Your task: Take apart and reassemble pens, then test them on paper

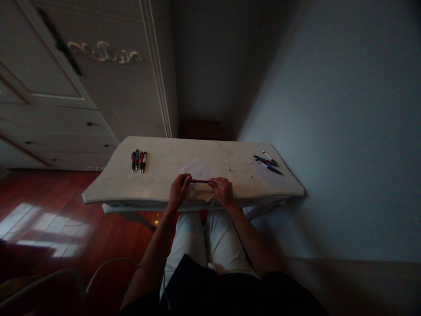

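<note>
As four pens (141, 161) lie left and three pens (270, 167) right, both hands (179, 188) (224, 192) hold one pinkish pen (199, 181).

Table (164, 175): painted top, satin, marked with dark scuffs. Held pen (199, 181) over the table's near side: smooth plastic by appearance. Grouped pens (141, 161) at the table's left end: plastic-looking barrels, shiny metallic-looking tips. Sheet (199, 166) at the table's middle: thin matt paper. Floor (112, 237) left of the table: glossy wood, reflecting light. Wall (355, 131) right of the table: smooth, matt. Trousers (189, 235) before the table: matt cloth.
</note>
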